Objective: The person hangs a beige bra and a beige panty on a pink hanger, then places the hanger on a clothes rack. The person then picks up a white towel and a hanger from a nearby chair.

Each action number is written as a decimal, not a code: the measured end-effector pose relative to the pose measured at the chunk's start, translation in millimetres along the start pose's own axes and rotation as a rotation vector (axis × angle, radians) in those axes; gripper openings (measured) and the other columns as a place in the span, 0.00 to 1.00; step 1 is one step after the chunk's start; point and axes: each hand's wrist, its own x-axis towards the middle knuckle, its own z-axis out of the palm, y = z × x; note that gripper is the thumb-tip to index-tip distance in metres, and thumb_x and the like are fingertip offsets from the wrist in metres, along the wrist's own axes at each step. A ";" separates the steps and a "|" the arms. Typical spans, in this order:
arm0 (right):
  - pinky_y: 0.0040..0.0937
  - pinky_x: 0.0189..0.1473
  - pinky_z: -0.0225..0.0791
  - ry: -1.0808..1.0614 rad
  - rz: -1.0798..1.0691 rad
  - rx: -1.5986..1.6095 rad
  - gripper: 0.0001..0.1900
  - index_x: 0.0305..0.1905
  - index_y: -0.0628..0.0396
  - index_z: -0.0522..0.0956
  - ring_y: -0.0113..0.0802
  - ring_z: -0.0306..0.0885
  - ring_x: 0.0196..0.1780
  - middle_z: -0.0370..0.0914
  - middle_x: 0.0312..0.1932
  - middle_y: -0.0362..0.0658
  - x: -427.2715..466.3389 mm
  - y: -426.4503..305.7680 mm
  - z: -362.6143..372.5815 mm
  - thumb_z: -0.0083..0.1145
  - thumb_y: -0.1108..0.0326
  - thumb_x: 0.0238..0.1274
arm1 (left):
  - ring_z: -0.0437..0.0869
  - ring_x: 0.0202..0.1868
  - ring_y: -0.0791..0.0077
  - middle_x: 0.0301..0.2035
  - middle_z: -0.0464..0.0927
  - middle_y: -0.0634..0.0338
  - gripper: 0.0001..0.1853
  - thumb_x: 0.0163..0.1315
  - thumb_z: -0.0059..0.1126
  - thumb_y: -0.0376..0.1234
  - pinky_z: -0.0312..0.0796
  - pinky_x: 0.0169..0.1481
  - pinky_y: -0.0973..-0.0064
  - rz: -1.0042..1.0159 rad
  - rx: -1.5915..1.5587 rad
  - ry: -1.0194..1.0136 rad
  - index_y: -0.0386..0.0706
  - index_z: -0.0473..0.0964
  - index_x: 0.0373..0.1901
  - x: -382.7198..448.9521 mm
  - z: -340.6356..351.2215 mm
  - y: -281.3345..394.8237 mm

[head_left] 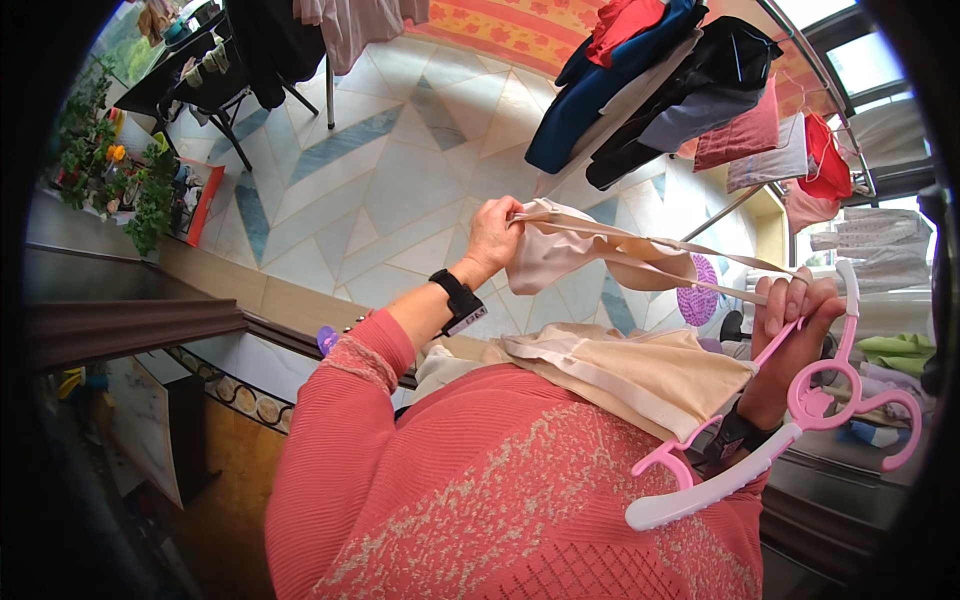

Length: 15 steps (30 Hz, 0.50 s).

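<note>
My left hand (pixel 496 234) pinches one end of a beige bra (pixel 651 268) and holds it out over the floor. Its straps stretch across to my right hand (pixel 796 324), where they pass at the fingers. That same hand grips a pink and white plastic hanger (pixel 819 397), tilted beside my body. A second beige garment (pixel 622 367), with a pale waistband, hangs from the pink inner parts of the hanger in front of my pink sweater. My right palm is partly hidden behind the hanger. Black bands circle both wrists.
Clothes (pixel 622 97) hang on a metal drying rack (pixel 847 112) at the upper right. A dark folding table (pixel 202 67) and potted plants (pixel 112 157) stand at the upper left. A purple round woven item (pixel 697 291) is beyond the bra. Below left runs a door track (pixel 277 334).
</note>
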 end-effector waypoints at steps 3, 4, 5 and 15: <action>0.27 0.41 0.60 -0.012 0.008 0.003 0.24 0.27 0.48 0.60 0.23 0.57 0.19 0.59 0.22 0.35 1.2 3.0 2.4 0.48 0.42 0.70 | 0.79 0.42 0.69 0.38 0.79 0.57 0.08 0.66 0.55 0.27 0.74 0.46 0.69 -0.458 -0.398 -0.107 0.43 0.72 0.46 -6.0 20.4 -6.6; 0.27 0.41 0.60 -0.018 0.012 0.008 0.24 0.27 0.48 0.60 0.23 0.57 0.20 0.59 0.22 0.35 2.0 5.3 2.4 0.48 0.42 0.70 | 0.78 0.46 0.68 0.45 0.78 0.55 0.11 0.72 0.47 0.28 0.75 0.47 0.67 -0.546 -0.499 -0.131 0.46 0.67 0.54 -8.8 26.5 -5.0; 0.27 0.37 0.58 0.000 -0.008 0.011 0.23 0.28 0.49 0.62 0.25 0.58 0.20 0.60 0.22 0.36 3.3 7.7 2.1 0.46 0.43 0.71 | 0.78 0.48 0.67 0.47 0.76 0.54 0.12 0.72 0.45 0.29 0.76 0.48 0.66 -0.607 -0.549 -0.177 0.46 0.65 0.55 -11.5 28.9 -3.0; 0.25 0.33 0.59 0.081 -0.032 0.022 0.20 0.32 0.53 0.68 0.28 0.59 0.28 0.63 0.27 0.39 6.4 24.2 -19.7 0.48 0.48 0.74 | 0.85 0.43 0.53 0.57 0.71 0.44 0.39 0.74 0.47 0.44 0.80 0.47 0.54 -1.009 -1.138 -0.877 0.60 0.32 0.75 -58.3 -30.4 22.1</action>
